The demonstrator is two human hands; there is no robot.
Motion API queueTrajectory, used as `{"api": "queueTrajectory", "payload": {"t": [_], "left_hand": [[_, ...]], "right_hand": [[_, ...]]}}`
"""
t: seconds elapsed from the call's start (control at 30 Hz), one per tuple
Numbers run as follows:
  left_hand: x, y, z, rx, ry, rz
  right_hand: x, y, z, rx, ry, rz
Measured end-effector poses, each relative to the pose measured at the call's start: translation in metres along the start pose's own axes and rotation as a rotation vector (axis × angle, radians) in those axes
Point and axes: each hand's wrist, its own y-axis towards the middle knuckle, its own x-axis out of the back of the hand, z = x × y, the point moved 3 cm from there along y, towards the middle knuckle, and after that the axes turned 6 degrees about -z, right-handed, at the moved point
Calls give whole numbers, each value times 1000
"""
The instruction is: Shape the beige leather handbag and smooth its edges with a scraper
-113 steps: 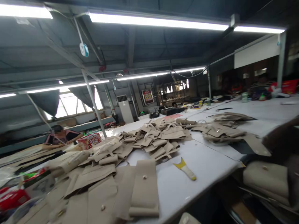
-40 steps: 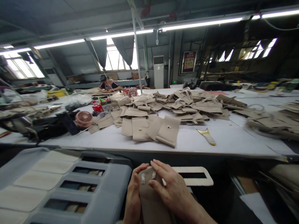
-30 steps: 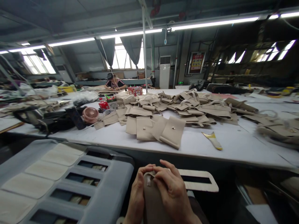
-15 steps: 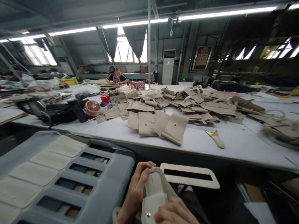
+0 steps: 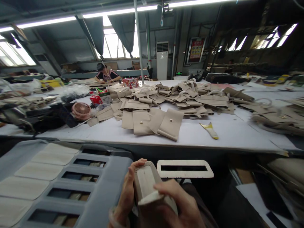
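In my lap area I hold a beige leather bag part (image 5: 145, 179) with a rounded, gathered end and a flap along its face. My left hand (image 5: 127, 188) is wrapped round its left side, fingers over the top edge. My right hand (image 5: 182, 202) grips the right side, with thumb and forefinger at the edge of the raised flap (image 5: 150, 198). The underside of the part and some fingers are hidden. Just beyond it is a whitish rounded frame (image 5: 185, 174) with a long slot.
To the left is a grey slotted plastic surface (image 5: 114, 171) with a row of beige panels (image 5: 39, 172). The white table (image 5: 114, 137) ahead bears piled beige leather pieces (image 5: 171, 123), a yellow-and-clear tool (image 5: 210, 130) and a pink fan (image 5: 81, 110). A person (image 5: 106, 74) sits far back.
The lower flap with its metal stud lay flat before; now it is lifted and the stud is out of sight. My right hand has moved up along the part. The view has shifted right.
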Motion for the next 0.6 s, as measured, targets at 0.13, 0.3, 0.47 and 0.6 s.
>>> {"api": "queueTrajectory", "payload": {"t": [0.13,0.3,0.47,0.6], "left_hand": [[-9,-5,-4,47,-215,59],[-9,-6,-4,96,-229,36],[-7,-1,-1,-10,-8,-12],[-10,1,-5,52,112,-56]], "right_hand": [[-7,26,-29,-478,24,-89],[-14,19,-35,-590,-82,-93],[-20,14,-41,-621,-100,-109],[-24,16,-46,-697,-48,-115]]}}
